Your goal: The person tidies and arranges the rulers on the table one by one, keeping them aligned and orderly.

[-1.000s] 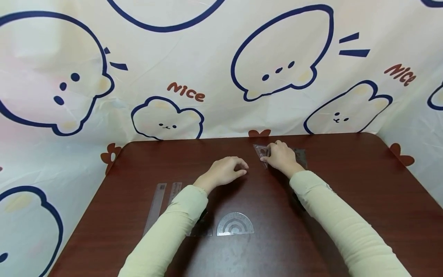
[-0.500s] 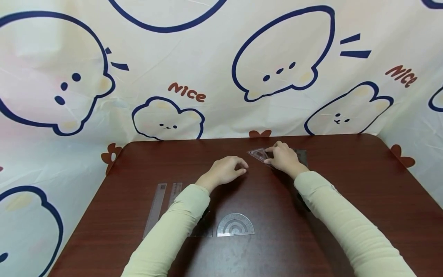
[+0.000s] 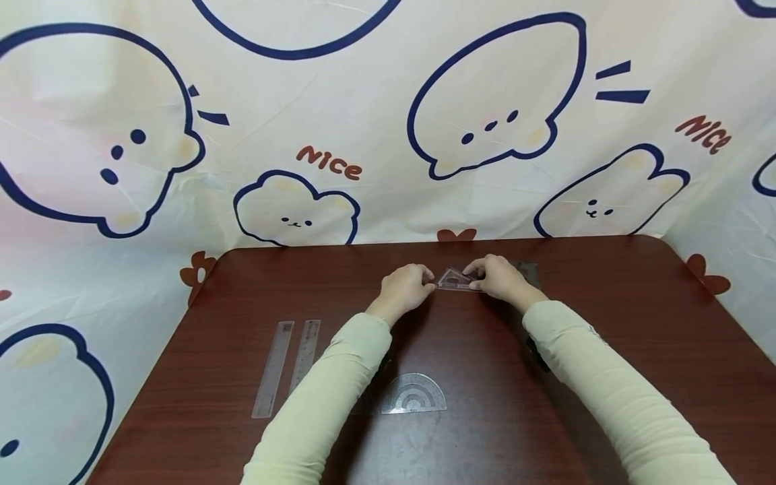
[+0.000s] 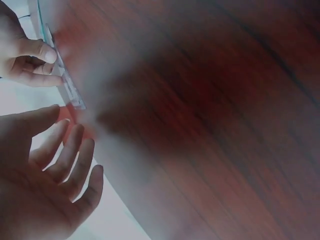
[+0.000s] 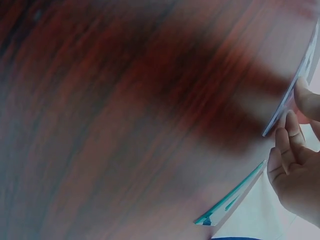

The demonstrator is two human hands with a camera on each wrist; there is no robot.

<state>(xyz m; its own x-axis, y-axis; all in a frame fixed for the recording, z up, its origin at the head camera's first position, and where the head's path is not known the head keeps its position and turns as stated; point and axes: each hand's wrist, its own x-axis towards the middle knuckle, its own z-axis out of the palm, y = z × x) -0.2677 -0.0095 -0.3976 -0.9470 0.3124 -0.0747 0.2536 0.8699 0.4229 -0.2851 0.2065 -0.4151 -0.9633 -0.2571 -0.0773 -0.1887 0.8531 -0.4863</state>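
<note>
A small clear set square (image 3: pixel 453 279) is pinched between the thumb and fingers of my right hand (image 3: pixel 498 277), near the far side of the table. Its long edge faces me. My left hand (image 3: pixel 405 289) is just beside its left corner; in the left wrist view the fingers of that left hand (image 4: pixel 60 170) are spread and loosely bent, with a gap to the set square (image 4: pixel 73 95). Behind the right hand lies a second set square (image 3: pixel 529 273), partly hidden; it shows as a green-edged triangle (image 5: pixel 232 199) in the right wrist view.
Two clear rulers (image 3: pixel 273 369), (image 3: pixel 305 351) lie side by side at the left of the brown table (image 3: pixel 485 431). A clear protractor (image 3: pixel 415 393) is nearer me. Something see-through beside it is mostly hidden by the left sleeve (image 3: pixel 330 391). A printed cloth (image 3: pixel 388 114) hangs behind.
My right hand has turned the set square from steeply slanted to nearly level, with its long edge towards me. The left hand has moved slightly right and farther away, up to its corner.
</note>
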